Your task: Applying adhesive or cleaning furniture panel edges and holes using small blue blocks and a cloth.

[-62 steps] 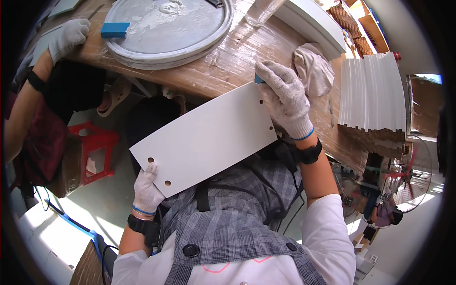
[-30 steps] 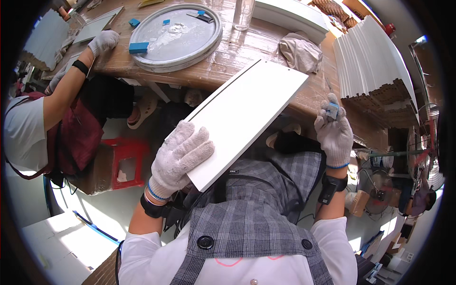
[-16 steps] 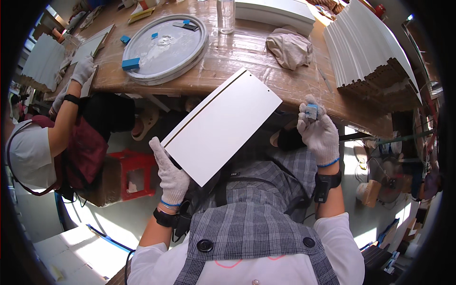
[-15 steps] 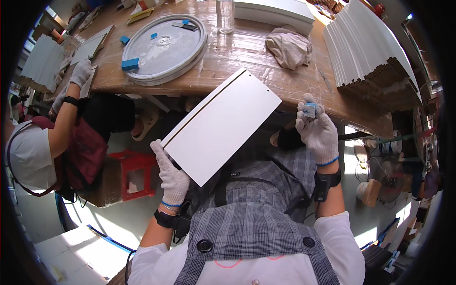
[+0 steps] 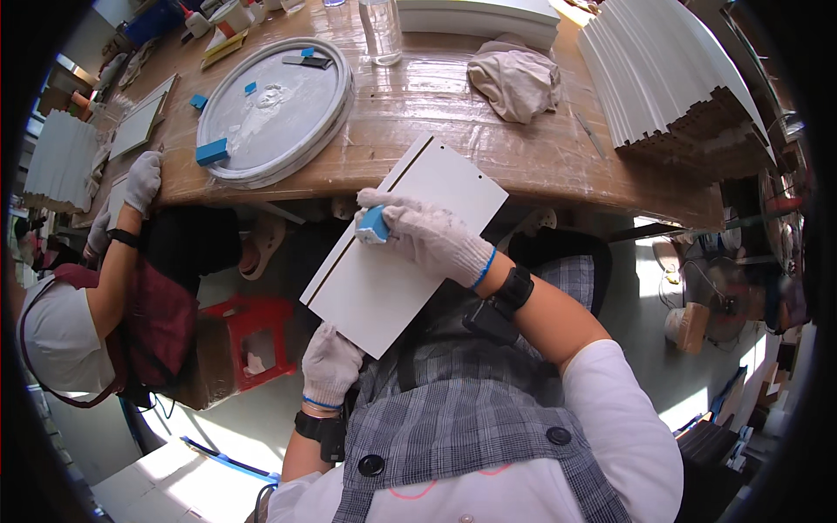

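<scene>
A white rectangular board [image 5: 370, 292] with a dark groove along one long side is tilted in front of me, its far end by the table's edge. My left hand [image 5: 332, 359], in a white knit glove, is closed on its near end, the fingers partly hidden beneath. Over the board's groove side, my gloved right hand [image 5: 436, 237] pinches a small blue block [image 5: 373, 224] whose end is smeared white. Whether the block touches the board I cannot tell. Two small dark holes show near the board's far end.
On the table [image 5: 427, 105] stand a round grey lid [image 5: 288, 113] with white paste and blue pieces, a clear bottle [image 5: 381, 35], a crumpled cloth [image 5: 514, 80] and stacked white boards [image 5: 671, 74]. A co-worker [image 5: 78, 322] sits at left near a red stool [image 5: 261, 340].
My right hand has moved left from beside the table edge to above the board, carrying the blue block. My left hand has shifted slightly down and toward me along the board's near end.
</scene>
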`<state>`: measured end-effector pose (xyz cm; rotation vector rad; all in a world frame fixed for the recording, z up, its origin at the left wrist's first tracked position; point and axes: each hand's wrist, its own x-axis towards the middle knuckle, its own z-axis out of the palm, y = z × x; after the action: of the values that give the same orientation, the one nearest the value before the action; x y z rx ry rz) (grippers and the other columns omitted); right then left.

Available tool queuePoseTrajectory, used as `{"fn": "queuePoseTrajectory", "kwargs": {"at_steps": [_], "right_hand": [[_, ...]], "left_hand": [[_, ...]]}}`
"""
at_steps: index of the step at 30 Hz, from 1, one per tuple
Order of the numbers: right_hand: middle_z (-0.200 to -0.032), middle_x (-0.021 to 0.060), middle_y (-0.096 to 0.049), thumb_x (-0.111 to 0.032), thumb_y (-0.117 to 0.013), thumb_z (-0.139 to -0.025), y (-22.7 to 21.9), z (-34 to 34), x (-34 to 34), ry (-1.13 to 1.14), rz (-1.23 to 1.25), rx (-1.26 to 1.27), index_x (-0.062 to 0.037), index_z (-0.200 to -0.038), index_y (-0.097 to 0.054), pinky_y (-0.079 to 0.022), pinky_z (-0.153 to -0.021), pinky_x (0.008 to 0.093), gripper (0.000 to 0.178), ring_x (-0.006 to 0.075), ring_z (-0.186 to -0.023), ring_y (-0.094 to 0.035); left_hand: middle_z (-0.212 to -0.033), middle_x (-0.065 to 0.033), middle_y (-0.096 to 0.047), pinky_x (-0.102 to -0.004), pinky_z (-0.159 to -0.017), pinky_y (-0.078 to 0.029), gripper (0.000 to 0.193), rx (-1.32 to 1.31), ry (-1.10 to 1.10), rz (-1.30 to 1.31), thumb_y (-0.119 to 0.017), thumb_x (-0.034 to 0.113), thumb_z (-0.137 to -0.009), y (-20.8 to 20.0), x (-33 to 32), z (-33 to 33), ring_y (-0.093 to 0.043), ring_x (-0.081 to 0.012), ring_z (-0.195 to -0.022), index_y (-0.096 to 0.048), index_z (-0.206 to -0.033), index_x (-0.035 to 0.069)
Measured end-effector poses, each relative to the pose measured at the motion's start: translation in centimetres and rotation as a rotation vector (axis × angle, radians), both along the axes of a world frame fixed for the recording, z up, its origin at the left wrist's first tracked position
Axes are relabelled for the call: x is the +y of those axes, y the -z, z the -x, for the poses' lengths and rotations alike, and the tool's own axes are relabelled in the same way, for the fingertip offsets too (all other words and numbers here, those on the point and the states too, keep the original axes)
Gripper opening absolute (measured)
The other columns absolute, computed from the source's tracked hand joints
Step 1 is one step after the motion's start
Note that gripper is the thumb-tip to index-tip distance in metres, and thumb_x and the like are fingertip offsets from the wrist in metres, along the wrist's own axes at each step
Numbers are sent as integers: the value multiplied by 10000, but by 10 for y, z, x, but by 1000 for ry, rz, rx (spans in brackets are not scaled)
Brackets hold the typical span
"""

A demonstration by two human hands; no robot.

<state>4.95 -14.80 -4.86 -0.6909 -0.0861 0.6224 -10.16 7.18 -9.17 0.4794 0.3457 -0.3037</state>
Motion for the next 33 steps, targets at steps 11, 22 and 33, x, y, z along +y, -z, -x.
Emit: {"fn": "queuePoseTrajectory", "kwargs": {"at_steps": [11, 22, 33], "right_hand": [[-1092, 135, -605, -284, -460, -1000, -21, -62, -112, 319, -285, 119, -82, -1300, -507, -503, -741, 309, 364, 211, -862, -593], [-1084, 133, -604, -232, -538, -970, -30, -62, -114, 397, -111, 298, -30, -1135, -530, -535, -801, 366, 261, 261, -1002, -608], [-1136, 86, -617, -100, -588, -936, -34, -59, -105, 460, 1192, -735, -9, -1246, -575, -488, -894, 275, 324, 128, -1014, -590]], "left_hand": [[-1313, -123, -511, -452, -1060, -398, 527, 176, 58, -126, -587, 109, -895, 2, -5, -20, -503, -280, -1229, -387, -1376, 32], [-1285, -157, -530, -487, -1015, -443, 535, 245, -14, -138, -593, 80, -869, 10, -5, -17, -538, -320, -1186, -396, -1360, 0], [-1306, -185, -517, -536, -1043, -404, 404, 211, -41, -103, -497, 159, -945, 14, -6, -15, -504, -356, -1224, -444, -1307, -10]]}}
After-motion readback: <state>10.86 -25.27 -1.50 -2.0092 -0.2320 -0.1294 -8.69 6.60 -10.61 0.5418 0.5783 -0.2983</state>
